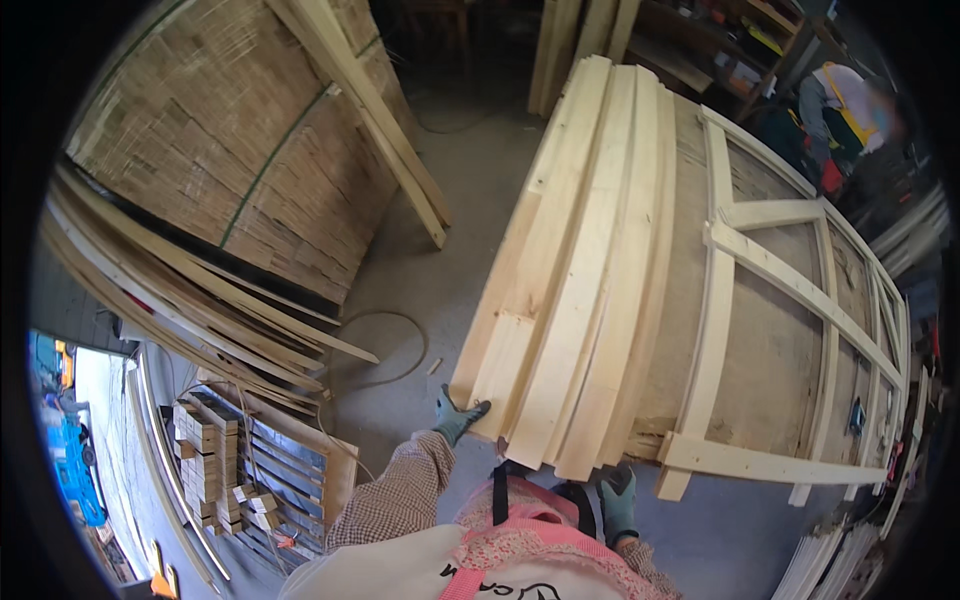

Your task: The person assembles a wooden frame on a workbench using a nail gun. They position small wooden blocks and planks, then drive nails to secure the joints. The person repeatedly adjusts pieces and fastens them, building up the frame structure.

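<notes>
Workshop floor (430, 285) surrounds the worktable (683, 260). Pale boards (573, 330) lie along the worktable's left side, ahead of both hands, long axes running from its near edge toward its far end; a timber frame (720, 290) occupies its right side. Left hand (460, 414), thumb and fingers spread, touches the boards' near left corner and is the nearer hand. Right hand (618, 500) is just off the worktable's near edge; its grip cannot be determined.
</notes>
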